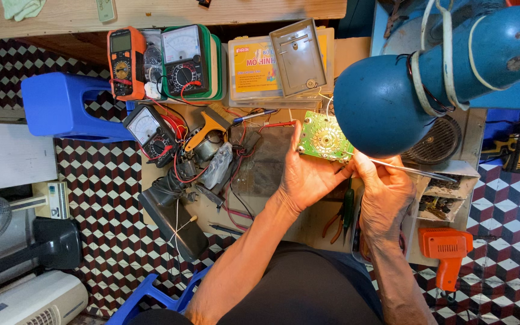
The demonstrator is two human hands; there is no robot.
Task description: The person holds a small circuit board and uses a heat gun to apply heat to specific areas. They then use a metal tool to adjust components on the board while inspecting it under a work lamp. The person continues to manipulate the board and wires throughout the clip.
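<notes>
Crowded worktop seen from above, with the green circuit board as landmark near its middle. Directly right of the board and overlapping its right corner — a big blue lamp shade, hiding part of the board and the space beyond it. Above the board, a grey plastic cover lying on a yellow-printed box; further left of that, an orange digital meter and a green-cased analogue meter. Left of the board, a blue pen, a tangle of red and black leads, a yellow-handled tool and another analogue meter. Below the board, green-handled pliers between the two wrists; well to the lower right, an orange soldering gun. Left hand wrapped under the board's lower-left edge, fingers curled closed on it, thumb up along the left side. Right hand just below the lamp shade, fingers closed around a thin metal probe. Board held tilted off the worktop, face toward the camera, long axis running from upper left to lower right. Probe lying nearly level, long axis left to right, its free end pointing right, away from the board; near end hidden in the fingers.
</notes>
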